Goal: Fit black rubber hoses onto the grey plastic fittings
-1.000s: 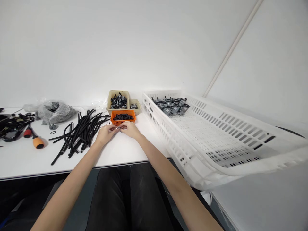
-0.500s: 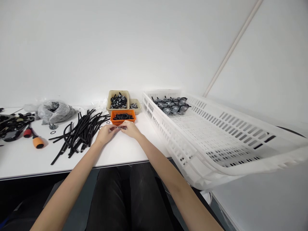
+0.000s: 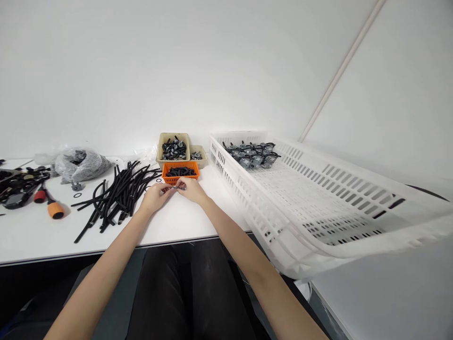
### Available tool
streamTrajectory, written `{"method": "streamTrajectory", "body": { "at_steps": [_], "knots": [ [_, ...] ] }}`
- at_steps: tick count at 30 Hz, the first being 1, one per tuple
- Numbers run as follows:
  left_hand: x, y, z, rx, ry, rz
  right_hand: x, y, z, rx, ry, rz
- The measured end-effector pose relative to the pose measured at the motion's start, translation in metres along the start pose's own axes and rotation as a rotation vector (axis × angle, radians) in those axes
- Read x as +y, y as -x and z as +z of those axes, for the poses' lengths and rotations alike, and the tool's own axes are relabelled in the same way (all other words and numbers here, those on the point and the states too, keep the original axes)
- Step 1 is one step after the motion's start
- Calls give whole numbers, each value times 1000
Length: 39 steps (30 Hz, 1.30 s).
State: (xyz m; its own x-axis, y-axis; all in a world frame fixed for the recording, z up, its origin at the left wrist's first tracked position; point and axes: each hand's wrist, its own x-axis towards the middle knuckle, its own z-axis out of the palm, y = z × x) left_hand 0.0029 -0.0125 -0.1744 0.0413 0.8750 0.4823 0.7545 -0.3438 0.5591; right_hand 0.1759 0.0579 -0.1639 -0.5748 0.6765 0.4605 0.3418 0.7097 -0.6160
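Just in front of the orange basket (image 3: 181, 180), my left hand (image 3: 155, 197) and my right hand (image 3: 192, 190) meet with their fingertips almost touching. Pinched between them is a small grey part (image 3: 174, 188), mostly covered by the fingers, so its kind does not show. Both hands have closed fingers. Short black rubber pieces (image 3: 182, 172) fill the orange basket. Left of my left hand lies a loose pile of black hoses (image 3: 122, 193). A small black ring (image 3: 158, 181) rests on the table between the pile and the basket.
A large white crate (image 3: 247, 200) stands at the right, holding grey parts with black hoses (image 3: 253, 155) at its far end. Behind the basket are two beige bins (image 3: 158, 156) of small parts. Leftward are a plastic bag (image 3: 95, 165), an orange-handled tool (image 3: 55, 210) and a red-handled tool (image 3: 39, 195).
The fingers of my right hand have shifted very slightly at the small part. Everything else stays in place.
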Motion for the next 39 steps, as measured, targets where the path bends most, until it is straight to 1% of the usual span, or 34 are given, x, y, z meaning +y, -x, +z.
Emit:
{"method": "streamTrajectory", "body": {
  "at_steps": [16, 39],
  "knots": [
    [-1, 0, 0, 23, 1, 7, -2, -1, -1, -3, 12, -34],
    [-2, 0, -1, 0, 12, -23, -2, -1, 1, -21, -25, -50]
  ]
}}
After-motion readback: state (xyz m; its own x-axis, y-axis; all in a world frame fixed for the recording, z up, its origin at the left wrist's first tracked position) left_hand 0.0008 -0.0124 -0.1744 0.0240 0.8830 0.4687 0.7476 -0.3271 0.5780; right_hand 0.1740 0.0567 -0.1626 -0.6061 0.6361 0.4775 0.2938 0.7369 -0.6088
